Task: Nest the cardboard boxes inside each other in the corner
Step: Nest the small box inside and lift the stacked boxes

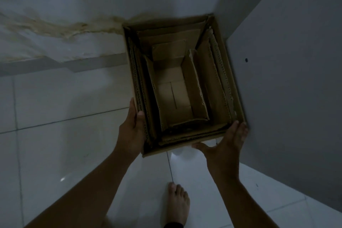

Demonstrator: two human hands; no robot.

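Note:
A large brown cardboard box (229, 72) stands open-topped on the floor, pushed into the corner where two walls meet. Smaller cardboard boxes sit nested inside it, the innermost box (175, 96) in the middle with its bottom flaps visible. My left hand (132, 127) grips the left rim of the outer box, thumb over the edge. My right hand (227, 144) lies flat against the box's near right corner, fingers spread and pressed on the outside wall. The room is dim.
A white wall with a brown stain (55, 27) runs along the back. A grey wall (286, 79) stands close on the right. The floor has glossy white tiles (64, 144). My bare foot (178, 203) stands just in front of the box.

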